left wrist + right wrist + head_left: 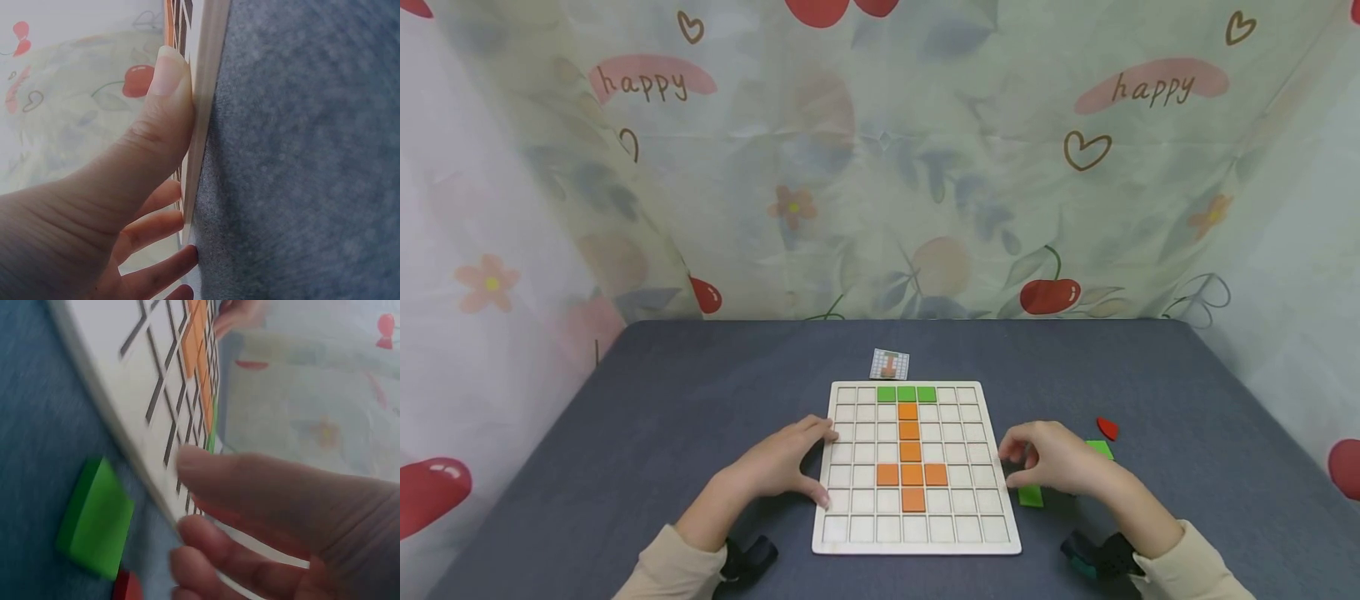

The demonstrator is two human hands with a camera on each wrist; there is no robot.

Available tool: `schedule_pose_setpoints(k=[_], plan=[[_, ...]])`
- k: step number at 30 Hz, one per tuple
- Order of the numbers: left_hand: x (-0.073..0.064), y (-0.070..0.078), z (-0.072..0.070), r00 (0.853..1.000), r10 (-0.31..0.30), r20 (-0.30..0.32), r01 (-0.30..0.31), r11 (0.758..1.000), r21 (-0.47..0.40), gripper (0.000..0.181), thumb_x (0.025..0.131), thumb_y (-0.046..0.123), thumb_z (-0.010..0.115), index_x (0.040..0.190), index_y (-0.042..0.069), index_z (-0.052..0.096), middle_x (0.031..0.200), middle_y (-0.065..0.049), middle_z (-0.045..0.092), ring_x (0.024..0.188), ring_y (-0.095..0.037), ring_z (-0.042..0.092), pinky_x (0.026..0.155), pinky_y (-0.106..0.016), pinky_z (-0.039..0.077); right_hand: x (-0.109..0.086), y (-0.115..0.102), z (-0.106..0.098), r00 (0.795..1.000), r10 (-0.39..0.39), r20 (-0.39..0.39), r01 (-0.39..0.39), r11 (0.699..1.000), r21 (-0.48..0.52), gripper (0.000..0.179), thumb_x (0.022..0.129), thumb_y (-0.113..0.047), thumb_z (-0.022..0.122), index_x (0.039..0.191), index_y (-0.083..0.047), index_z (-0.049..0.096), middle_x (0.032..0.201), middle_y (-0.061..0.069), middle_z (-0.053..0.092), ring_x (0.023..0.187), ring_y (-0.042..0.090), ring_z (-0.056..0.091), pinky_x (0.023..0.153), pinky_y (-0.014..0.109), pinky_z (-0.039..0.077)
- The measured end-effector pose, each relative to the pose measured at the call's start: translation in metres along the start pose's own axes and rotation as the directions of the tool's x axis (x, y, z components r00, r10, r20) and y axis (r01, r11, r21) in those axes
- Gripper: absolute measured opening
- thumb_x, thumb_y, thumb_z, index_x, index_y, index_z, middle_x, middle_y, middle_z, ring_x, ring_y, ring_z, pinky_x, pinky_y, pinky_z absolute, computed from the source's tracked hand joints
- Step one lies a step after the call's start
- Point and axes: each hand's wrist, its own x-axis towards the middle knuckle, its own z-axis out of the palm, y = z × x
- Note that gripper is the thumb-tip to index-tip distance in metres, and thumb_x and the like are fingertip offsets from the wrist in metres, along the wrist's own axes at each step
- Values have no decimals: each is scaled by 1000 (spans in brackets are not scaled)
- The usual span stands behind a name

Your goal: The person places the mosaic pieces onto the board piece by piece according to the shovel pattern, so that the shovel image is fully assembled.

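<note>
A white grid board [850, 548] lies flat, with a row of green tiles [907, 394] along its top and several orange tiles [910, 451] below them. My left hand [778, 458] rests at the board's left edge, thumb and fingers spread along it; in the left wrist view the thumb [156, 119] touches the rim. At the right edge is my right hand [1052, 457], its fingers loosely bent with nothing between them. In the right wrist view its thumb [219, 472] overlaps the rim. Beside that hand lies a green block [97, 522], partly hidden by it in the head view.
Just beyond the board lies a small pattern card [889, 364]. Right of the right hand are a red piece [1107, 428] and another green piece [1100, 448]. The dark cloth-covered table [700, 375] ends at a printed curtain [887, 208].
</note>
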Motion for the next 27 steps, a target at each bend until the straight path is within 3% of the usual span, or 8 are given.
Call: schedule_pose_setpoints(k=[13, 27], plan=[[-1, 1, -2, 1000, 0, 1, 0, 1000, -6, 82, 61, 41, 82, 128, 5, 50, 136, -16, 45, 127, -33, 45, 102, -48, 40, -6, 14, -1, 992, -23, 126, 22, 1000, 13, 28, 63, -14, 83, 80, -10, 60, 71, -2, 53, 61, 1, 43, 55, 20, 39], [1, 0, 1, 1000, 0, -1, 0, 1000, 7, 82, 60, 42, 83, 126, 5, 51, 136, -15, 46, 127, -32, 45, 102, -47, 40, -7, 13, 0, 991, -47, 123, 51, 998, -25, 21, 68, -13, 78, 79, -13, 61, 71, -5, 54, 60, 1, 44, 55, 19, 40]])
